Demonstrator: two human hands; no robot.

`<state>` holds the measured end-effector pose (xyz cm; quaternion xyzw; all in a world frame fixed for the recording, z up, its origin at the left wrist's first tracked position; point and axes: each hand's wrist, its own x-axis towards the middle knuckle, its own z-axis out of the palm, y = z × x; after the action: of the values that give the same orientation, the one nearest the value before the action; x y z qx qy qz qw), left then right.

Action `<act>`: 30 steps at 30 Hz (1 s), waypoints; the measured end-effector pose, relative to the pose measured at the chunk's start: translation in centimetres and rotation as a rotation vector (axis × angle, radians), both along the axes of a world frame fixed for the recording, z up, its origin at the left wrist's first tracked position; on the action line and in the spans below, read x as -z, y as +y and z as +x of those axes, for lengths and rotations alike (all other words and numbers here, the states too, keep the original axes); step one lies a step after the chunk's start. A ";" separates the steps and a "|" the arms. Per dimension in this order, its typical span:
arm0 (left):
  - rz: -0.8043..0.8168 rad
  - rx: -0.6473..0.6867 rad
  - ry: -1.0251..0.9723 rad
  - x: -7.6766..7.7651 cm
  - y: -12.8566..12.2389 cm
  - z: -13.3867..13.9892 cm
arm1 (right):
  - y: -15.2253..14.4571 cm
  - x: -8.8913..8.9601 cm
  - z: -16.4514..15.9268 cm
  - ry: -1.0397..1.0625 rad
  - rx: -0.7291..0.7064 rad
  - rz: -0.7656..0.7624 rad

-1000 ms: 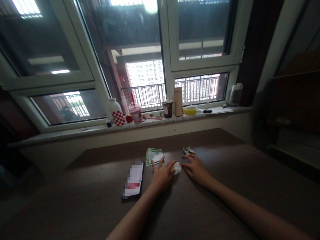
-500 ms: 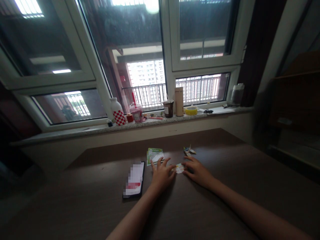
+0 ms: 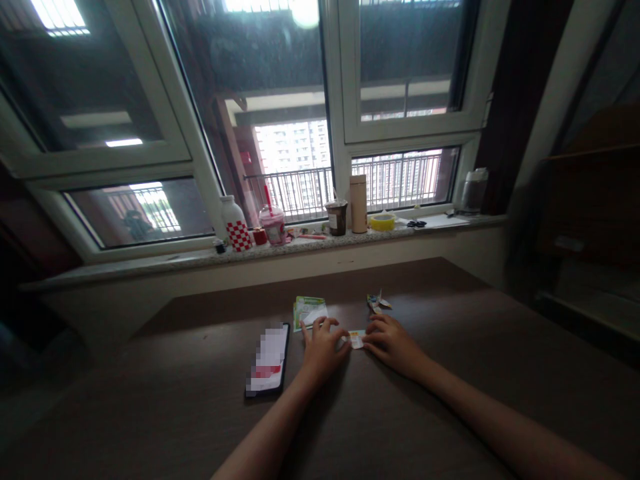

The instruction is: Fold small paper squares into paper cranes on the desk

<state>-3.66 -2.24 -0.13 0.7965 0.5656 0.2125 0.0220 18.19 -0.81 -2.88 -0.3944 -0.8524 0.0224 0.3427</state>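
A small white piece of paper (image 3: 357, 339) with yellow-orange print lies on the brown table between my hands. The fingertips of my left hand (image 3: 324, 348) close on its left edge, with the other fingers curled. At the opposite edge, my right hand (image 3: 393, 340) holds it between thumb and fingers. Just beyond the left fingers is a small stack of green-and-white printed paper (image 3: 310, 310), partly covered by the hand. A folded colourful scrap of paper (image 3: 379, 302) with upright points sits beyond my right hand.
A phone (image 3: 269, 360) lies left of my left hand on the table (image 3: 200, 433). On the windowsill behind stand a checkered white bottle (image 3: 236, 225), a pink drink cup (image 3: 273, 225), a dark drink cup (image 3: 337, 218), a beige flask (image 3: 359, 204), yellow tape (image 3: 383, 222) and scissors (image 3: 416, 224).
The small paper looks flatter along its top, with more of its yellow print showing. My right hand has shifted slightly left, and the left fingers have curled in.
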 end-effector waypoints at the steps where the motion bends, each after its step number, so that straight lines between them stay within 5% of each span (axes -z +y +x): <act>1: -0.005 0.002 -0.004 0.0 0.0 0.0 | 0.0 0.1 0.0 -0.008 -0.002 0.009; 18: -0.037 0.143 -0.048 -0.1 0.1 0.1 | -0.1 -0.8 -0.4 0.010 0.119 -0.005; 30: -0.019 0.135 -0.052 0.1 0.0 0.5 | 0.3 0.0 -0.4 0.012 0.045 0.096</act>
<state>-3.20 -2.19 -0.27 0.8269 0.5118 0.2255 0.0585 17.81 -0.47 -2.90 -0.3963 -0.8413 -0.0235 0.3668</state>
